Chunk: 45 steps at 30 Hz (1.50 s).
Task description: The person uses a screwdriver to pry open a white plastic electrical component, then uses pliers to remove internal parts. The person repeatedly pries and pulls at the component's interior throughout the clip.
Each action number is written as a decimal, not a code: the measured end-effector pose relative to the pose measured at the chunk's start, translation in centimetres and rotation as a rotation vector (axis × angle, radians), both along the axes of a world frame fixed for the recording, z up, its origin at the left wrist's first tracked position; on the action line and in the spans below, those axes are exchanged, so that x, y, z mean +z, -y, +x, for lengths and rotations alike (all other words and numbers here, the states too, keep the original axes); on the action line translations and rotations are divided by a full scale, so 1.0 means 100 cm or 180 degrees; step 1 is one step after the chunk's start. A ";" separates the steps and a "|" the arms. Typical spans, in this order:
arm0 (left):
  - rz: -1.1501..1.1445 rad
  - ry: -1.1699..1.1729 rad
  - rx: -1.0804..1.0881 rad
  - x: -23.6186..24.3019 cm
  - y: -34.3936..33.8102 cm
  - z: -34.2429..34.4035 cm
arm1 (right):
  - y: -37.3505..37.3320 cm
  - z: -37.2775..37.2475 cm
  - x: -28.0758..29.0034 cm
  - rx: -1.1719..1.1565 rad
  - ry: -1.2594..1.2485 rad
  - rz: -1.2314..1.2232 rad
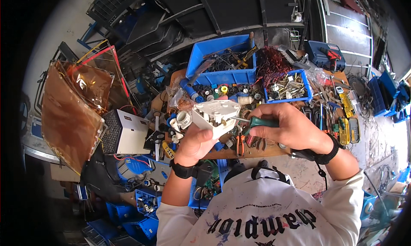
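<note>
My left hand [195, 144] is closed round a white plastic housing [219, 127], held up over the workbench with its open inner side showing. In my right hand [295, 128] is a screwdriver with a green handle [264, 122]. Its thin metal shaft points left, and the tip reaches the right side of the housing; whether it sits in a screw I cannot tell. Just below the screwdriver, orange-handled pliers [240, 146] lie on the bench. White plastic pipe fittings [184, 119] are left of the housing.
Behind my hands stands a large blue bin [223, 78] of tools. A smaller blue tray [287, 99] holds metal bits beside a heap of dark red wire [274, 62]. Hand tools crowd the right, near a red drill [333, 57]. Brown panels [68, 117] lean at the left.
</note>
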<state>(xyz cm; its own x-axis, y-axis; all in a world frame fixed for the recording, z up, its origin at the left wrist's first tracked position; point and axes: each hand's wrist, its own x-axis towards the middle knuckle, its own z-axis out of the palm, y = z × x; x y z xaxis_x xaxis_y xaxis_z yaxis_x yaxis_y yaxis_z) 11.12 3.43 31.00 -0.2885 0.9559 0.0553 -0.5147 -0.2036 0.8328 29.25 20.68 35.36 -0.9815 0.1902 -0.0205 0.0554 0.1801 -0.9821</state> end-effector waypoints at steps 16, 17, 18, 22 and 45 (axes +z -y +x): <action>0.0058 0.0234 0.0370 0.003 -0.003 0.013 | -0.017 0.025 0.085 -0.0116 0.0524 0.2264; 0.0082 0.0217 0.0351 0.004 -0.004 0.014 | -0.017 0.025 0.087 -0.0105 0.0553 0.2347; 0.0104 0.0245 0.0350 0.005 -0.004 0.015 | -0.018 0.027 0.087 -0.0113 0.0354 0.2415; 0.0273 0.0347 0.0196 0.007 -0.003 0.013 | -0.023 0.034 0.095 -0.0109 0.0208 0.2559; 0.0386 0.0598 0.0130 0.010 -0.002 0.022 | -0.018 0.011 0.125 -0.0007 0.1941 0.1442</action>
